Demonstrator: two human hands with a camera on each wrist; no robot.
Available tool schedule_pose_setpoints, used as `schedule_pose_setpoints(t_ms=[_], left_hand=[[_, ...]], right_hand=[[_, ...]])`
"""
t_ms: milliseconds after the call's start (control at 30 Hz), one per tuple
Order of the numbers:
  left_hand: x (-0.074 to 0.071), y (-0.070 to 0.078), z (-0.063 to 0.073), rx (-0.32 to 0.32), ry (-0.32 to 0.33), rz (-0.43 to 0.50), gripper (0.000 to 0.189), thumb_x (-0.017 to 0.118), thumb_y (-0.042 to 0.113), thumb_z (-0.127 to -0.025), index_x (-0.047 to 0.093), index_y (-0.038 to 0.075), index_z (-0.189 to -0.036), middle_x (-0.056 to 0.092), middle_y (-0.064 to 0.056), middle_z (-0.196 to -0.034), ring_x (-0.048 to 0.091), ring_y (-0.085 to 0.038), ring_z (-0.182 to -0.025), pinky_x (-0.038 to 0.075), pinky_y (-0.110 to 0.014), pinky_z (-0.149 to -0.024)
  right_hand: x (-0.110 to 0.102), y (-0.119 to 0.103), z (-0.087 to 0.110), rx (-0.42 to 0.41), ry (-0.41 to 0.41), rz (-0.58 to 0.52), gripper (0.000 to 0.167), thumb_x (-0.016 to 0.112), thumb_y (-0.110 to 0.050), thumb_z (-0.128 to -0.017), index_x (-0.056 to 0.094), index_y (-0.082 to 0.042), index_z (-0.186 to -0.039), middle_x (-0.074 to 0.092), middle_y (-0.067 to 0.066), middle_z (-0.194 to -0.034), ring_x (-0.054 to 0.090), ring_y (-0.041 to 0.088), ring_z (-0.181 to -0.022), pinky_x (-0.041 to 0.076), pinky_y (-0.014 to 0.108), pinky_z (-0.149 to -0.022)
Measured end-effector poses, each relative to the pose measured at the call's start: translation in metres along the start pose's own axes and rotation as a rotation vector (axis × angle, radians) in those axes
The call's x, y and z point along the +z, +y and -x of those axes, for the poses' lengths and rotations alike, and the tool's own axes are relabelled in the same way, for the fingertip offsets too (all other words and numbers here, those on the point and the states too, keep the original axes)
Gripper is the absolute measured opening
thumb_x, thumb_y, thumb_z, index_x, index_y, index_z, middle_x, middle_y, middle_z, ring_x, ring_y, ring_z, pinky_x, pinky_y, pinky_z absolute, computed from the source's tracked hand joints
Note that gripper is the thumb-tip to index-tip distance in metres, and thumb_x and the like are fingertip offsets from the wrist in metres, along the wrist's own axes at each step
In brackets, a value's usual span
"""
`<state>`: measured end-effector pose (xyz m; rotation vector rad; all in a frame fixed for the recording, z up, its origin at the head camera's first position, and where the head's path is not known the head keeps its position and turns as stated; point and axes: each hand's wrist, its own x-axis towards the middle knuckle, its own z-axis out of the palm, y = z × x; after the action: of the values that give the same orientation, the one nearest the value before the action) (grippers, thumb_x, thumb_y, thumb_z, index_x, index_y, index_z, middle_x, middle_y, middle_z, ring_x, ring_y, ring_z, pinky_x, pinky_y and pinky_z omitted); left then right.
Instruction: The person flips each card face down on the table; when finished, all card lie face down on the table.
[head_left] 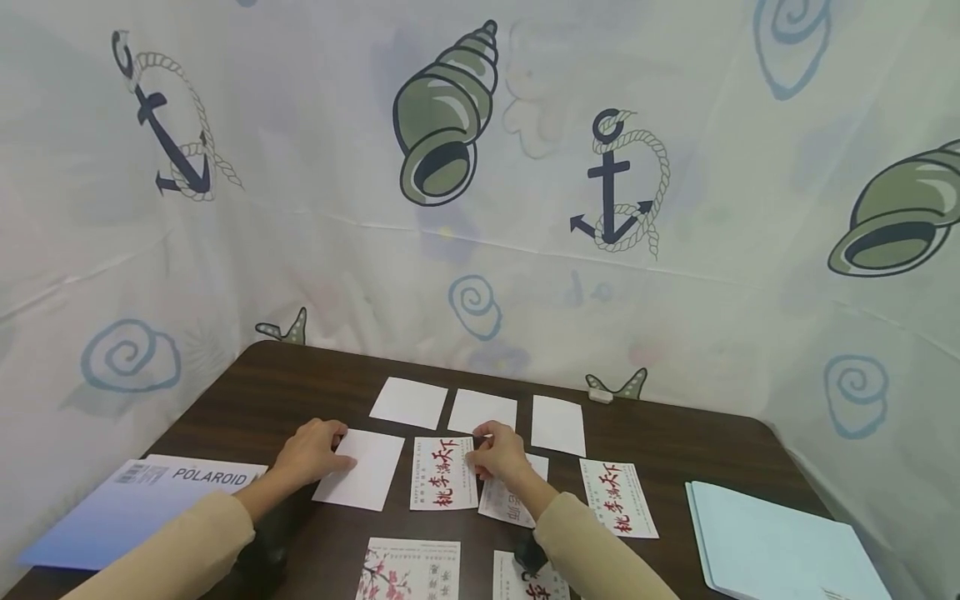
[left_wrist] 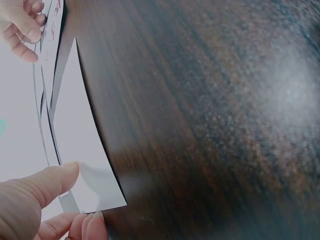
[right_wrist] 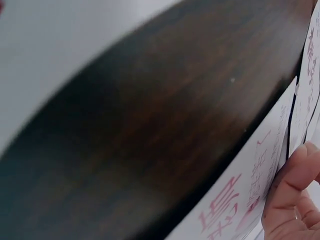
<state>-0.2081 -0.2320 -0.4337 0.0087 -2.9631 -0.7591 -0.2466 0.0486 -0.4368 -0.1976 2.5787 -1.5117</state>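
Note:
My left hand (head_left: 309,454) pinches the left edge of a blank white card (head_left: 369,473) on the dark table. In the left wrist view, its thumb (left_wrist: 60,177) lies over the card while the other fingers are at the edge. My right hand (head_left: 502,457) grips the right edge of a card with red Chinese characters (head_left: 442,479), beside the blank one. Below that hand, partly covered by it, lies another printed card (head_left: 504,504). The right wrist view shows the right hand's fingers (right_wrist: 287,200) at the card edges.
Three blank cards (head_left: 408,402) lie in a row farther back. More printed cards lie right (head_left: 618,500) and near the front, one with pink blossoms (head_left: 386,575). A blue-white POLAROID folder (head_left: 142,508) is left; a pale blue stack (head_left: 780,542) is right. Patterned cloth (head_left: 337,208) hangs behind.

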Motion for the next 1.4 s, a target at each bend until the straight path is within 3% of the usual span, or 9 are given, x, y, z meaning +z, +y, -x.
schedule_pose_setpoints(t_ms=[400, 600, 700, 833, 967, 1167, 1400], left_hand=[[-0.005, 0.002, -0.006, 0.023, -0.016, 0.054, 0.046, 0.079, 0.015, -0.073, 0.061, -0.009, -0.108, 0.060, -0.014, -0.087, 0.052, -0.022, -0.074, 0.047, -0.037, -0.062], [-0.001, 0.023, -0.013, 0.092, 0.011, 0.214, 0.039, 0.076, 0.015, -0.076, 0.063, -0.006, -0.106, 0.062, -0.012, -0.087, 0.055, -0.022, -0.077, 0.046, -0.031, -0.060], [0.008, 0.038, -0.018, 0.093, -0.025, 0.286, 0.037, 0.074, 0.012, -0.077, 0.063, -0.006, -0.107, 0.064, -0.012, -0.089, 0.058, -0.021, -0.080, 0.050, -0.029, -0.062], [0.021, 0.059, -0.025, 0.043, -0.072, 0.364, 0.036, 0.073, 0.008, -0.078, 0.062, -0.006, -0.110, 0.065, -0.012, -0.092, 0.061, -0.019, -0.081, 0.053, -0.030, -0.064], [0.031, 0.073, -0.030, 0.019, -0.080, 0.384, 0.035, 0.072, 0.005, -0.078, 0.061, -0.007, -0.109, 0.064, -0.011, -0.088, 0.062, -0.016, -0.073, 0.054, -0.029, -0.061], [0.040, 0.079, -0.036, -0.012, -0.057, 0.348, 0.025, 0.073, 0.005, -0.076, 0.065, -0.002, -0.099, 0.064, -0.006, -0.080, 0.059, -0.014, -0.067, 0.050, -0.027, -0.056], [0.039, 0.083, -0.039, -0.052, -0.064, 0.423, 0.012, 0.070, 0.002, -0.078, 0.066, 0.000, -0.089, 0.061, -0.005, -0.074, 0.056, -0.012, -0.062, 0.051, -0.024, -0.055]], right_hand=[[0.004, 0.004, -0.005, -0.062, 0.008, 0.120, 0.035, 0.073, 0.007, -0.073, 0.053, 0.001, -0.101, 0.051, 0.002, -0.064, 0.048, 0.009, -0.046, 0.042, 0.017, -0.040], [0.004, 0.008, -0.005, -0.081, 0.037, 0.117, 0.037, 0.072, 0.007, -0.073, 0.047, -0.002, -0.097, 0.050, 0.003, -0.069, 0.050, 0.011, -0.048, 0.044, 0.020, -0.041], [0.006, 0.010, -0.005, -0.086, 0.049, 0.108, 0.035, 0.071, 0.007, -0.073, 0.046, -0.003, -0.096, 0.050, 0.002, -0.070, 0.050, 0.011, -0.048, 0.045, 0.021, -0.042], [0.007, 0.012, -0.003, -0.095, 0.056, 0.068, 0.034, 0.069, 0.009, -0.074, 0.045, -0.003, -0.096, 0.050, 0.002, -0.071, 0.050, 0.011, -0.050, 0.047, 0.022, -0.043], [0.007, 0.012, 0.000, -0.091, 0.063, 0.018, 0.033, 0.068, 0.008, -0.075, 0.045, -0.002, -0.097, 0.049, 0.002, -0.071, 0.048, 0.010, -0.051, 0.048, 0.023, -0.044], [0.006, 0.010, 0.004, -0.080, 0.063, -0.014, 0.032, 0.068, 0.008, -0.077, 0.046, -0.002, -0.098, 0.050, 0.002, -0.073, 0.048, 0.010, -0.052, 0.048, 0.023, -0.044], [0.000, 0.003, 0.009, -0.075, 0.066, -0.032, 0.029, 0.068, 0.005, -0.078, 0.048, 0.001, -0.100, 0.052, 0.003, -0.072, 0.048, 0.010, -0.053, 0.050, 0.025, -0.047]])
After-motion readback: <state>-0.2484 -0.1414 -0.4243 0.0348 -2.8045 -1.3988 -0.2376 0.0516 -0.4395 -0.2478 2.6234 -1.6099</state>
